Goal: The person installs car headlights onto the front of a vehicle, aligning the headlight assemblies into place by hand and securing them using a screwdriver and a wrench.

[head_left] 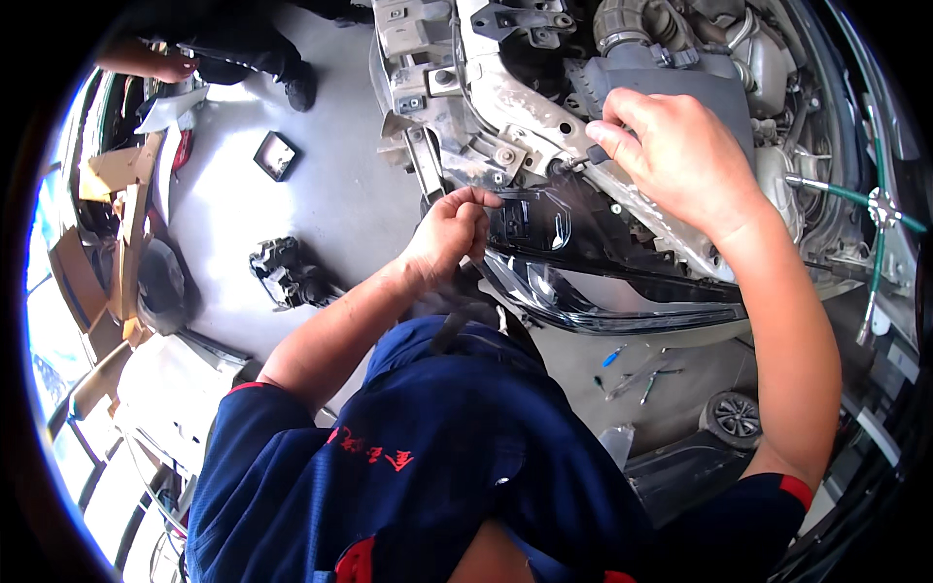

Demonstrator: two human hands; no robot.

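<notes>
Across from me stands the car (pixel 603 107), its engine bay bare and its pale metal front beam scuffed. Leaning over it is a person in a navy shirt (pixel 437 418) with red trim and a short line of red characters on the chest. The headlight (pixel 612 291), long and dark with a clear lens, sits at the car's front corner, between the person's body and the beam. A green-handled cross wrench (pixel 882 206) rests at the right side of the bay. The right hand (pixel 680 160) has its grip curled closed around a dark handle, over the beam. The left hand (pixel 449 233) is at the headlight's left end, fingers bent; I can't tell whether its grip pinches anything. The dark handle (pixel 598 154) shows only a stub. On the floor lies a small blue-handled tool (pixel 612 358).
</notes>
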